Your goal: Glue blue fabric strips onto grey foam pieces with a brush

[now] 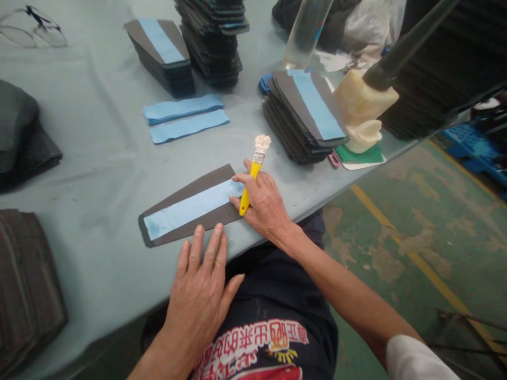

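A dark grey tapered panel (186,196) lies flat near the table's front edge. Along its middle runs a light blue strip (194,207), with damp-looking patches at both ends. My right hand (264,203) rests at the panel's right end, fingertips on the blue strip. It also holds a yellow-handled brush (258,161), whose pale, coated bristles point up and away from the panel. My left hand (202,279) lies flat with fingers extended, its fingertips at the panel's near edge. Nothing is in the left hand.
Loose blue strips (186,119) lie beyond the panel. Stacks of panels stand at the back (164,63) and right (301,116). A cut-open pale container (362,100) sits at the right edge. Dark material piles (27,279) occupy the left; glasses (34,31) lie far left.
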### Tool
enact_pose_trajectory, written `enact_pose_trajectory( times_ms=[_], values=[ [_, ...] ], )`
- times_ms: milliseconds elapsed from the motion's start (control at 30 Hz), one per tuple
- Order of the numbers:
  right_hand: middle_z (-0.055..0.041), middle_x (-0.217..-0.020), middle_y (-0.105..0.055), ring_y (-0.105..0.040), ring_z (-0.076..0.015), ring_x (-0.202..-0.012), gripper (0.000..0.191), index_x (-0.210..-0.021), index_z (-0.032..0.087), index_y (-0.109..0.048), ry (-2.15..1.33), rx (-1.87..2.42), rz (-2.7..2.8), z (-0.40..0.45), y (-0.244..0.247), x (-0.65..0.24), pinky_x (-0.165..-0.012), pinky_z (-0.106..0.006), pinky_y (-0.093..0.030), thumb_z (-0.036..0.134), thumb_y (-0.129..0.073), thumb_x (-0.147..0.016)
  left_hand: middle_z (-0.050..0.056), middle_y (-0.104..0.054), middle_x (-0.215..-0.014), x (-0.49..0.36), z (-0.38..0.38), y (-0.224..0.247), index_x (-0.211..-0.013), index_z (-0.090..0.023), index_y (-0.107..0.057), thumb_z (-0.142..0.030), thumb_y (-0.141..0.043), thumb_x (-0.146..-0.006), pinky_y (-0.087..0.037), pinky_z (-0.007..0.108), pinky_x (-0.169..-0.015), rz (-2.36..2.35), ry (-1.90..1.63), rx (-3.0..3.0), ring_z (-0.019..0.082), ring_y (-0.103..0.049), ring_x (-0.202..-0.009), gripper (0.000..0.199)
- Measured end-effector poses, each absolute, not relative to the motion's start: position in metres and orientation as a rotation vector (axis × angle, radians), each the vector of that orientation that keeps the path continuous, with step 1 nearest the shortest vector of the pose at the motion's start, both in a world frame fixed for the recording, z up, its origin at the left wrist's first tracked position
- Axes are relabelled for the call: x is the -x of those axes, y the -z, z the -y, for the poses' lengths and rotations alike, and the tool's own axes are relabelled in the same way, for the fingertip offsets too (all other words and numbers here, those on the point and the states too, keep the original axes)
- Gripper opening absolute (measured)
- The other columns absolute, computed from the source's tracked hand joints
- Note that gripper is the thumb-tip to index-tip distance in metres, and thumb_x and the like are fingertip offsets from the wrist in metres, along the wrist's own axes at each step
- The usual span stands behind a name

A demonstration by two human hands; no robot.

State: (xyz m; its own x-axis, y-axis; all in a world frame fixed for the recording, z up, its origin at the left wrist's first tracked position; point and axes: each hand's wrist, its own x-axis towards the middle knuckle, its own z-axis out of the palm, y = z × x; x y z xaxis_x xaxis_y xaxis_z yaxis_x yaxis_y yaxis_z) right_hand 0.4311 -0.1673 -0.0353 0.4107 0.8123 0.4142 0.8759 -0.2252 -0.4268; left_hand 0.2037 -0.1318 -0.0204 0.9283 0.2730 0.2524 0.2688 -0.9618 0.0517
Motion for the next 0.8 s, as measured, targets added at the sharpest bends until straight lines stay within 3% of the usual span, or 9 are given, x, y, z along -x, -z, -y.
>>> enact_pose_trajectory(
  times_ms=[133,267,433,567,667,800],
  values=[
    [-0.0231,-0.162,-0.056,-0.061,-0.0355,-0.138,0.038,-0.133,0.018,-0.061,0.136,2.081,1.438,0.167,0.034,-0.430,-0.117,-0.053,-0.047,0.023,-0.074,-0.098,0.027,-0.050,-0.166,-0.207,0.130,0.020,-0.157,0.004,-0.047,-0.035,-0.054,-0.105,-0.030,0.061,-0.127,-0.381,-0.351,-3.153,0.050,-0.033,-0.162,0.065],
    [-0.0223,-0.161,-0.057,-0.060,-0.0352,-0.139,0.036,-0.134,0.019,-0.061,0.127,2.107,1.439,0.166,0.032,-0.429,-0.117,-0.053,-0.046,0.025,-0.071,-0.100,0.027,-0.054,-0.163,-0.210,0.133,0.020,-0.155,0.003,-0.049,-0.035,-0.052,-0.105,-0.026,0.059,-0.129,-0.312,-0.351,-3.172,0.049,-0.045,-0.155,0.062],
    [-0.0235,-0.158,-0.059,-0.061,-0.0365,-0.134,0.038,-0.135,0.018,-0.061,0.142,2.118,1.432,0.167,0.031,-0.429,-0.116,-0.054,-0.047,0.027,-0.073,-0.100,0.017,-0.062,-0.158,-0.215,0.144,0.016,-0.150,-0.005,-0.059,-0.037,-0.045,-0.110,-0.015,0.050,-0.135,-0.066,-0.392,-3.076,0.040,-0.057,-0.148,0.053],
    [-0.0249,-0.160,-0.057,-0.060,-0.0368,-0.139,0.041,-0.134,0.017,-0.062,0.132,2.116,1.430,0.167,0.033,-0.430,-0.117,-0.053,-0.047,0.026,-0.077,-0.097,0.004,-0.070,-0.152,-0.211,0.152,0.026,-0.154,-0.015,-0.057,-0.030,-0.045,-0.111,-0.034,0.041,-0.131,0.331,-0.317,-2.876,0.026,-0.057,-0.149,0.046],
    [-0.0262,-0.160,-0.056,-0.062,-0.0368,-0.137,0.043,-0.134,0.017,-0.062,0.114,2.110,1.432,0.166,0.034,-0.431,-0.116,-0.054,-0.049,0.025,-0.078,-0.096,0.008,-0.068,-0.154,-0.194,0.153,0.047,-0.159,-0.015,-0.049,-0.027,-0.049,-0.110,-0.053,0.039,-0.120,0.249,-0.197,-2.730,0.023,-0.060,-0.147,0.051],
    [-0.0273,-0.152,-0.062,-0.063,-0.0389,-0.138,0.042,-0.132,0.017,-0.061,0.173,2.052,1.423,0.168,0.028,-0.423,-0.113,-0.058,-0.054,0.020,-0.077,-0.093,0.013,-0.059,-0.163,-0.172,0.138,0.064,-0.171,-0.028,-0.032,-0.041,-0.049,-0.111,-0.060,0.045,-0.115,-0.172,0.129,-2.510,0.027,-0.061,-0.146,0.063]
  ],
)
